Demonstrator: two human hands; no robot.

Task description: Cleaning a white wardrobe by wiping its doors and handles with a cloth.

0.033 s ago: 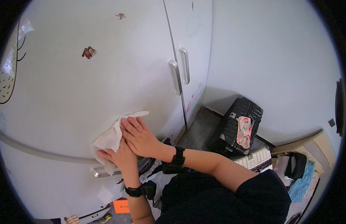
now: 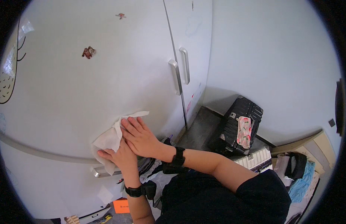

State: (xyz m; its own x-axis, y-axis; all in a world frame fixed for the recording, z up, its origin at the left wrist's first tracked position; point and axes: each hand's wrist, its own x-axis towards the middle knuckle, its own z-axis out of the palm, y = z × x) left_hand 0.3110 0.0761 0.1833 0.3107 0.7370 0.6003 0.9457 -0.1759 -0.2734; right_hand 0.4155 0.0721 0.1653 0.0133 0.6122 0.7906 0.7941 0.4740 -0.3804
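Observation:
A thin white cloth (image 2: 107,141) lies creased against the white cabinet door (image 2: 124,86), just above a short metal handle (image 2: 100,173). My left hand (image 2: 122,156) is closed on the cloth's lower right part, its thumb showing at the side and its other fingertips partly hidden. My right hand (image 2: 141,138) lies flat over the cloth's right edge, fingers stretched out, overlapping the left hand. One corner of the cloth sticks out above the right fingertips. Each wrist wears a black strap.
Two upright metal handles (image 2: 175,76) flank a door seam. Beyond it, a black suitcase (image 2: 232,127) carrying a pink patterned pouch (image 2: 244,131) stands by the wall. A white ribbed case (image 2: 255,159) and piled clothes (image 2: 301,183) are at right. An orange box (image 2: 121,206) lies low.

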